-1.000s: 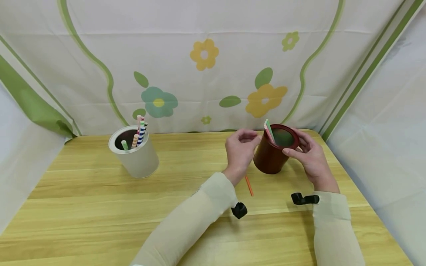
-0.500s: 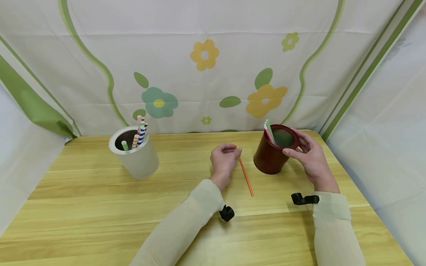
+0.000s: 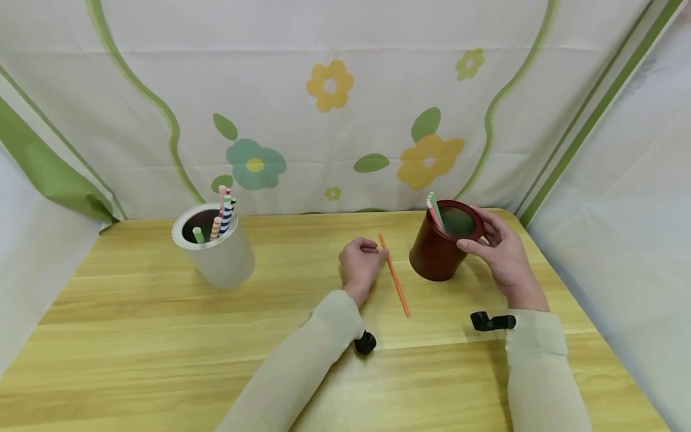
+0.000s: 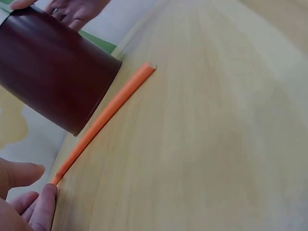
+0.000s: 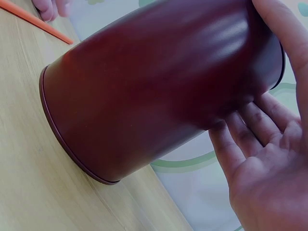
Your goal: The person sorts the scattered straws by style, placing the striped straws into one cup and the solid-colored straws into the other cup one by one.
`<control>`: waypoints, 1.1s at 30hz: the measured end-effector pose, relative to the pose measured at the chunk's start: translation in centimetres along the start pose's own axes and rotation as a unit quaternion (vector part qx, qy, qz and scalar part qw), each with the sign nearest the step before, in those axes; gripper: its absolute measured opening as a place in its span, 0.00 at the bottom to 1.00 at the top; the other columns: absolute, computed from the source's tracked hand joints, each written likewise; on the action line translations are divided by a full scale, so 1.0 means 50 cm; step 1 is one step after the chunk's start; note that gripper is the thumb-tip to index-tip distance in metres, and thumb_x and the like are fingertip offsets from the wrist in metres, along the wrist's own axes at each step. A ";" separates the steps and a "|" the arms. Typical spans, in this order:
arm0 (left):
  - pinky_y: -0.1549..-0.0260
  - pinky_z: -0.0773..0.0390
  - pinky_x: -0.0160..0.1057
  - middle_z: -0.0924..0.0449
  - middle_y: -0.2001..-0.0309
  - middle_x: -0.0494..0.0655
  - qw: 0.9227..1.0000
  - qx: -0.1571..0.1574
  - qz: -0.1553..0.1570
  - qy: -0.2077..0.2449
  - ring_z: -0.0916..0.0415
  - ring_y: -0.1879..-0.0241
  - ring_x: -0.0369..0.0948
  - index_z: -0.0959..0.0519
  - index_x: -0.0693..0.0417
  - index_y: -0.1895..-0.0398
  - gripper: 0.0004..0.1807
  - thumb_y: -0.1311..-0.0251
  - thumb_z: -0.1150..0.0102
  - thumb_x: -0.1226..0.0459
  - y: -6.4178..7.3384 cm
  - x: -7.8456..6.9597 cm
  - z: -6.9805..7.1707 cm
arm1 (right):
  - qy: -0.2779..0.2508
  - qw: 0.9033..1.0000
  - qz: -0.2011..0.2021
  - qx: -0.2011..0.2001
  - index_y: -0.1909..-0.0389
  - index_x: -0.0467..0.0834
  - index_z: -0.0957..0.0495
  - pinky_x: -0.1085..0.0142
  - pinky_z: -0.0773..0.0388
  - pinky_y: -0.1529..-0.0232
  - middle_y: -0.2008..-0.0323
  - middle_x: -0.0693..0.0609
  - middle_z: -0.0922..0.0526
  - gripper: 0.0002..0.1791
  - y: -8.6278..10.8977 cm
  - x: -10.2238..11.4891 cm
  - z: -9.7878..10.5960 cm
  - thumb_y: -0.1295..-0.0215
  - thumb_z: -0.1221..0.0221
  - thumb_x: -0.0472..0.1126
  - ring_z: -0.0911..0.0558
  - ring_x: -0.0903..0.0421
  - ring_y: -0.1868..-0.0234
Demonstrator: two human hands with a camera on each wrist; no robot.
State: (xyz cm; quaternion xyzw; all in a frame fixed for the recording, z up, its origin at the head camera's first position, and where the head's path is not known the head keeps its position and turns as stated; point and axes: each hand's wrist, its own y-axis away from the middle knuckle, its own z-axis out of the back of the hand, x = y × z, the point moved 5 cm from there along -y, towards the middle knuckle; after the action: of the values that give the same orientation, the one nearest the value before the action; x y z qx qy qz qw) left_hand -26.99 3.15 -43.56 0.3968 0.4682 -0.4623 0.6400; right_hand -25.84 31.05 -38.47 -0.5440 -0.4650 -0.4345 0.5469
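Observation:
An orange straw [image 3: 396,282] lies slantwise on the table between my left hand and a dark red-brown cylindrical holder. My left hand [image 3: 360,266] rests beside the straw's upper part; in the left wrist view a fingertip [image 4: 47,195] touches or nearly touches the straw [image 4: 113,106], and the thumb stands apart from the fingers. My right hand [image 3: 504,258] grips the dark red-brown holder [image 3: 436,258] at its right side, thumb on the near rim and fingers behind. Pink and green straws [image 3: 435,213] lean inside that holder. The right wrist view shows the holder [image 5: 154,91] tilted in the picture.
A white holder [image 3: 229,261] with several striped and plain straws [image 3: 225,219] stands on the left of the wooden table [image 3: 135,348]. Behind the table hangs a white cloth [image 3: 324,138] with printed flowers. Black wrist cameras jut from both sleeves.
My left hand has come away from the red-brown holder, leftward and down to the orange straw, then shifted slightly, showing the straw's far end. The right hand keeps its grip.

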 end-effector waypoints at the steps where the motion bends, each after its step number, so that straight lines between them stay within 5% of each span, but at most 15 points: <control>1: 0.61 0.11 0.39 0.10 0.64 0.50 1.000 -0.001 0.000 -0.009 0.14 0.65 0.41 0.12 0.60 0.60 0.10 0.42 0.19 0.67 -0.002 -0.001 0.000 | 0.001 1.000 -0.001 0.002 0.22 0.45 0.30 0.81 0.20 0.41 0.38 0.62 0.17 0.40 -0.001 0.000 -0.002 0.33 0.30 0.25 0.20 0.68 0.37; 17: 0.74 0.19 0.38 0.15 0.74 0.46 0.988 0.011 -0.024 -0.152 0.21 0.75 0.41 0.17 0.53 0.78 0.13 0.39 0.22 0.63 -0.014 -0.020 -0.024 | 0.001 1.000 0.001 -0.011 0.21 0.45 0.30 0.83 0.21 0.41 0.39 0.63 0.18 0.41 0.006 -0.002 0.006 0.34 0.32 0.23 0.20 0.71 0.38; 33: 0.83 0.30 0.33 0.22 0.84 0.45 0.987 0.016 -0.003 -0.159 0.30 0.83 0.39 0.23 0.54 0.89 0.23 0.39 0.24 0.67 -0.027 -0.021 -0.025 | -0.002 1.000 0.010 -0.005 0.22 0.44 0.30 0.82 0.21 0.40 0.38 0.64 0.18 0.40 -0.001 -0.004 -0.001 0.33 0.31 0.24 0.19 0.71 0.39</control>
State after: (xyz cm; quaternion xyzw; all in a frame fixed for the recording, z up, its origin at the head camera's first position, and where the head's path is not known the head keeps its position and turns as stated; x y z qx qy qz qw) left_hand -28.75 4.21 -42.96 0.3266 0.3542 -0.5287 0.6988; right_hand -25.91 31.01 -38.66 -0.5522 -0.4584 -0.4303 0.5475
